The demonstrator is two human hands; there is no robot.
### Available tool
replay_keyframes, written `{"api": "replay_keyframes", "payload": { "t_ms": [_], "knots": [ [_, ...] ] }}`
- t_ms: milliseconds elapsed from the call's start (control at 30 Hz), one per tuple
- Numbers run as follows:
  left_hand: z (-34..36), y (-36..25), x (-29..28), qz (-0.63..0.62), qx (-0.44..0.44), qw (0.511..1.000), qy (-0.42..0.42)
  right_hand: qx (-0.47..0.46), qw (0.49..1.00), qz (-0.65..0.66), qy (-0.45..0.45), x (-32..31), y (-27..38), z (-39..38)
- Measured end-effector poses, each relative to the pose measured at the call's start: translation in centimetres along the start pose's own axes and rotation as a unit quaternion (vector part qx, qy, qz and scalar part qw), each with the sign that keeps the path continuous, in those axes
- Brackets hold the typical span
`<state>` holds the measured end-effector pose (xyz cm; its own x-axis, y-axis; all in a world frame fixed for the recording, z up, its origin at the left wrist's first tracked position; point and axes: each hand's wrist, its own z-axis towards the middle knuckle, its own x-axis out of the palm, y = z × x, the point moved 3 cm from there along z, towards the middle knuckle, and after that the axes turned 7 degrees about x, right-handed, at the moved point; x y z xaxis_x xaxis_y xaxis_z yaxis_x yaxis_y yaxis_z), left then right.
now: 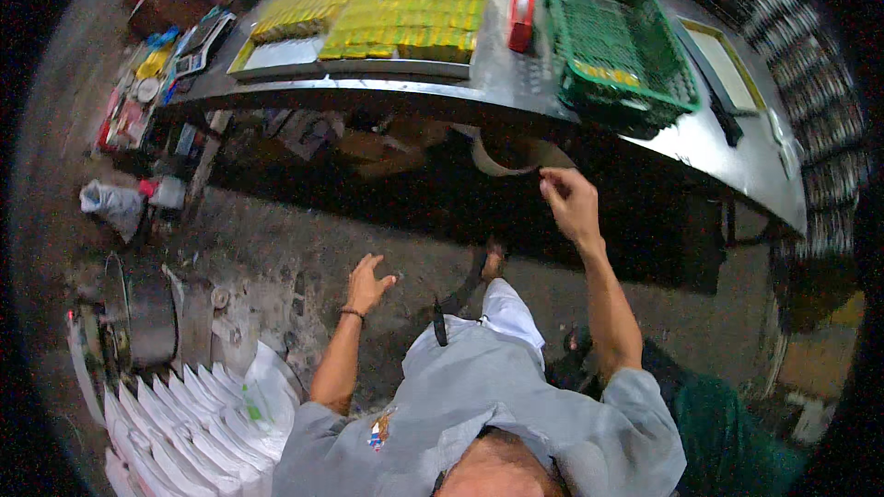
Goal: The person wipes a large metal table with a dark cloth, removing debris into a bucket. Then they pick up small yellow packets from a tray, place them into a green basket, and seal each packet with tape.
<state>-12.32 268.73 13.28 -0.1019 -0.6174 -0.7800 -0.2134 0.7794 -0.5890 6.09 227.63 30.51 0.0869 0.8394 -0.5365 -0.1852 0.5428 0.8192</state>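
My left hand hangs over the floor with its fingers apart and nothing in it. Ahead and to the right, my right hand is raised in front of the table edge, its fingers bent together as in a pinch. By those fingertips shows a curved tan band under the table; whether they touch it, or hold something small, I cannot make out. Beyond both hands, yellow wrapped packs lie in rows in shallow metal trays on the metal table. A red holder-like object stands to their right.
A green plastic crate sits near the table's front edge, beside a pale framed tray. A scale stands at the far left. White sacks or sheets are stacked at lower left. Racks line the right.
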Motion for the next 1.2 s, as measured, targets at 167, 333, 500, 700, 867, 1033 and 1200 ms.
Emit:
{"api": "replay_keyframes", "payload": {
  "t_ms": [167, 333, 500, 700, 867, 1033, 1200],
  "knots": [
    [-0.1, -1.2, -0.9, -0.042, -0.13, 0.99, -0.033, -0.126, 0.989, -0.006, 0.074, 10.5, 2.3, 18.0],
    [2.4, -3.1, -3.2, -0.096, -0.216, 0.961, -0.143, -0.184, 0.968, -0.064, 0.161, 24.8, 7.9, 30.3],
    [6.7, -7.8, -6.4, -0.103, -0.208, 0.941, -0.246, -0.187, 0.936, -0.17, 0.245, 33.3, 9.5, 37.3],
    [15.6, -11.7, -12.0, -0.195, -0.141, 0.92, -0.309, -0.302, 0.891, -0.16, 0.3, 30.7, 13.8, 41.4],
    [31.1, -19.2, -22.4, -0.285, 0.146, 0.891, -0.321, -0.353, 0.833, -0.03, 0.424, 19.8, 21.0, 42.7],
    [38.6, -24.9, -20.1, -0.641, 0.216, 0.732, 0.077, -0.213, 0.906, 0.001, 0.367, 12.3, 19.7, 41.2],
    [38.7, -28.2, -16.5, -0.656, 0.139, 0.698, 0.253, 0.101, 0.943, 0.277, 0.153, 8.1, 9.1, 33.8]
  ]
}}
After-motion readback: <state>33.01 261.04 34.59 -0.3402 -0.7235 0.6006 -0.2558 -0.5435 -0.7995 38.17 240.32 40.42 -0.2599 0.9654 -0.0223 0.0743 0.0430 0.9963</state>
